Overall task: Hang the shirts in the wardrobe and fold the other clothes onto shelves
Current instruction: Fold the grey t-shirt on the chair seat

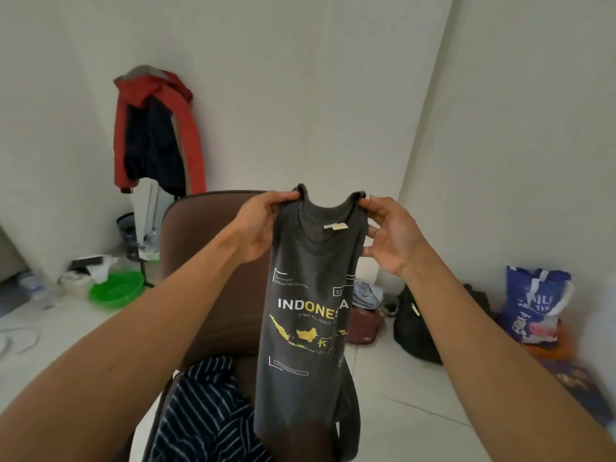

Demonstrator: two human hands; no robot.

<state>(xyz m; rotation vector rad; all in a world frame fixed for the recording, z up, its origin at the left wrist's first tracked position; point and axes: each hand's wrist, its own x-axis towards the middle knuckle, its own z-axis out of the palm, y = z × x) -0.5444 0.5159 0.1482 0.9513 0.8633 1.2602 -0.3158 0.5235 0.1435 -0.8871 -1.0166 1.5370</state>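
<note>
A dark grey T-shirt (310, 328) with a white and yellow "INDONESIA" map print hangs upright in front of me, folded narrow lengthwise. My left hand (258, 225) pinches its left shoulder by the collar. On the other side of the neck opening, my right hand (393, 231) pinches the right shoulder. Below the shirt, a navy shirt with white stripes (203, 415) lies crumpled on the seat of a brown chair (196, 235).
A red and dark jacket (156, 131) hangs on the far wall. On the floor sit a green basin (115, 290) at the left, a black backpack (416, 325), a maroon bag (365, 325) and a blue shopping bag (533, 305) at the right.
</note>
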